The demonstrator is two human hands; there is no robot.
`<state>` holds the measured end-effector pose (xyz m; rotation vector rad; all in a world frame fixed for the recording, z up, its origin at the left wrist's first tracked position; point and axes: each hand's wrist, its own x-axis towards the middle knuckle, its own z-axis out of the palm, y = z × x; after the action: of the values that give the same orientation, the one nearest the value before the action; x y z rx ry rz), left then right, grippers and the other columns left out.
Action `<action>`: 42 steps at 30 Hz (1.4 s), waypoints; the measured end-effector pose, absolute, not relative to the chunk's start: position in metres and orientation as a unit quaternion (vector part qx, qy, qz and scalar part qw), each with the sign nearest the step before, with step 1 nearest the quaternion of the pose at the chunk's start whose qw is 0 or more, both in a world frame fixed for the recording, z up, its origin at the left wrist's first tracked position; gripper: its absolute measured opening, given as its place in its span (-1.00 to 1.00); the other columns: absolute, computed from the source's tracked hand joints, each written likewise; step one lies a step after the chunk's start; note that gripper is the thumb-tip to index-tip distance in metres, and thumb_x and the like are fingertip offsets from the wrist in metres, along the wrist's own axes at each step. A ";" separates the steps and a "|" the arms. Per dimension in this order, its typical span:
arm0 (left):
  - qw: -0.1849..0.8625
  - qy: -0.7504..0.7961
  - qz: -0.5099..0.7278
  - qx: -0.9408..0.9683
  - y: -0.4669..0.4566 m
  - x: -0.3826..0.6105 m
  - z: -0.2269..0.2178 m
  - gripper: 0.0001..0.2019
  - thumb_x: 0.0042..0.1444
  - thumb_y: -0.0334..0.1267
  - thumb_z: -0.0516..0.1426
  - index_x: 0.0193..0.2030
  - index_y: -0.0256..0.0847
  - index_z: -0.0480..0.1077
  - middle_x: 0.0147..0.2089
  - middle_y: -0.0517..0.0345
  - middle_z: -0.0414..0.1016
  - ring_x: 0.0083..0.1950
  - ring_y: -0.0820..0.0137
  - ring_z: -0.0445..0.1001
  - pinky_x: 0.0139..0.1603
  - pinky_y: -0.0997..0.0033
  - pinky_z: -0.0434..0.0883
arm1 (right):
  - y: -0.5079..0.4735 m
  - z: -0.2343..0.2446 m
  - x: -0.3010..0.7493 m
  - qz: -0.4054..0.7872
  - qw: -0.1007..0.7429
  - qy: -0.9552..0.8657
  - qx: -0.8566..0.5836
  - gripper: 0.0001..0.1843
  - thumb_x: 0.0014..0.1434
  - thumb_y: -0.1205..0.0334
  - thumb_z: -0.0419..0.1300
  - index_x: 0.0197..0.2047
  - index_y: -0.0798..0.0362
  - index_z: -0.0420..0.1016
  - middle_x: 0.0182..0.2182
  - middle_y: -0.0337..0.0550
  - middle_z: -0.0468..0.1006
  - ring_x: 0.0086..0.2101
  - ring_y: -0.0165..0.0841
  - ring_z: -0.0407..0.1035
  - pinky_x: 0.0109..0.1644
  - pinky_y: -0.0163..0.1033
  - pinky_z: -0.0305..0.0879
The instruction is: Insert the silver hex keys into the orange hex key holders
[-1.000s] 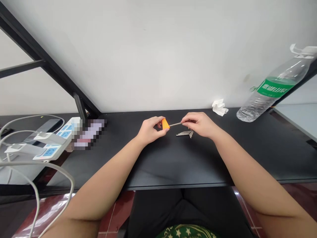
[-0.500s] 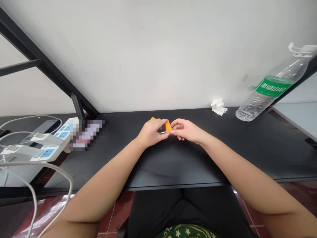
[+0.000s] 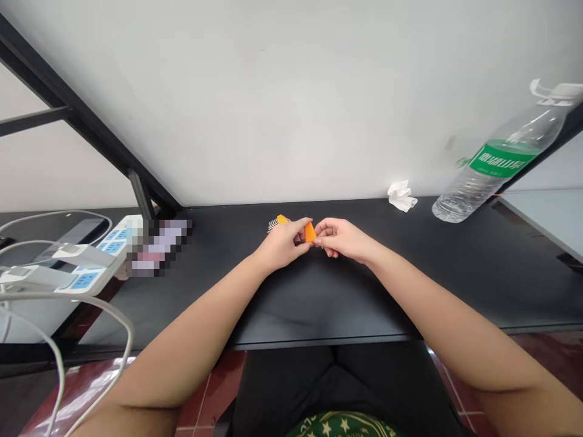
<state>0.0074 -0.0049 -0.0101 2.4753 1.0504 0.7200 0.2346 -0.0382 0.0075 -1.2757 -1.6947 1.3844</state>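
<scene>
My left hand (image 3: 281,246) is closed around a small orange holder (image 3: 310,232), lifted a little above the black desk (image 3: 319,297). Thin metal key ends (image 3: 272,224) stick out of the holder's far left side. My right hand (image 3: 342,240) meets it from the right, with thumb and forefinger pinched at the holder's right end. What they pinch is hidden. The loose metal keys seen earlier on the desk do not show now.
A clear water bottle with a green label (image 3: 496,161) stands tilted at the back right, a crumpled tissue (image 3: 401,195) beside it. At the left lie a white power strip (image 3: 98,264), white cables (image 3: 68,303) and a blurred-out object (image 3: 157,246). A black frame strut (image 3: 91,136) slants above them.
A second ago my right hand held a metal key out to the right of the holder. It has since moved left against the holder, and the key no longer shows.
</scene>
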 end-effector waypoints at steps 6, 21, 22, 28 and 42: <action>0.181 0.391 0.243 0.869 -0.001 0.003 -0.011 -0.50 0.20 -0.09 0.23 0.27 -0.09 0.41 -0.24 0.22 0.57 -0.25 0.36 0.53 -0.12 0.35 0.49 | -0.034 0.020 0.269 0.219 0.054 -0.793 -0.566 -0.98 0.14 0.30 0.29 -0.32 -0.01 0.55 -0.23 -0.12 0.58 -0.27 -0.27 0.43 -0.31 -0.24 0.21; 0.165 0.384 0.258 0.871 0.005 -0.003 -0.012 -0.52 0.14 -0.09 0.28 0.21 -0.11 0.46 -0.26 0.24 0.57 -0.27 0.37 0.50 -0.12 0.33 0.44 | -0.036 0.017 0.261 0.202 0.197 -0.832 -0.478 -0.94 0.24 0.34 0.18 -0.29 0.01 0.43 -0.35 -0.24 0.52 -0.40 -0.40 0.35 -0.29 -0.28 0.19; 0.166 0.381 0.262 0.871 0.005 -0.003 -0.012 -0.52 0.15 -0.09 0.28 0.20 -0.11 0.46 -0.25 0.24 0.58 -0.27 0.37 0.51 -0.11 0.33 0.44 | -0.036 0.016 0.262 0.202 0.208 -0.835 -0.469 -0.94 0.25 0.34 0.17 -0.28 0.01 0.44 -0.35 -0.24 0.52 -0.39 -0.40 0.35 -0.28 -0.28 0.20; 0.163 0.378 0.268 0.871 0.002 -0.002 -0.010 -0.54 0.14 -0.09 0.29 0.19 -0.10 0.47 -0.26 0.25 0.58 -0.27 0.38 0.51 -0.14 0.35 0.45 | -0.036 0.017 0.264 0.174 0.232 -0.843 -0.452 -0.90 0.27 0.37 0.16 -0.26 0.03 0.49 -0.30 -0.18 0.50 -0.35 -0.37 0.35 -0.24 -0.26 0.22; 0.089 0.327 0.285 0.896 -0.001 0.001 -0.013 -0.58 0.16 -0.06 0.30 0.13 -0.10 0.48 -0.15 0.13 0.64 -0.14 0.27 0.60 -0.01 0.24 0.47 | -0.048 0.019 0.249 0.140 0.292 -0.869 -0.373 -0.75 0.39 0.36 0.06 -0.13 0.03 0.59 -0.15 -0.07 0.50 -0.29 -0.34 0.39 -0.18 -0.19 0.33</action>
<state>0.0008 -0.0011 -0.0134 2.6663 0.9732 0.8489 0.2485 -0.0482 0.0193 -0.9945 -2.3174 0.3735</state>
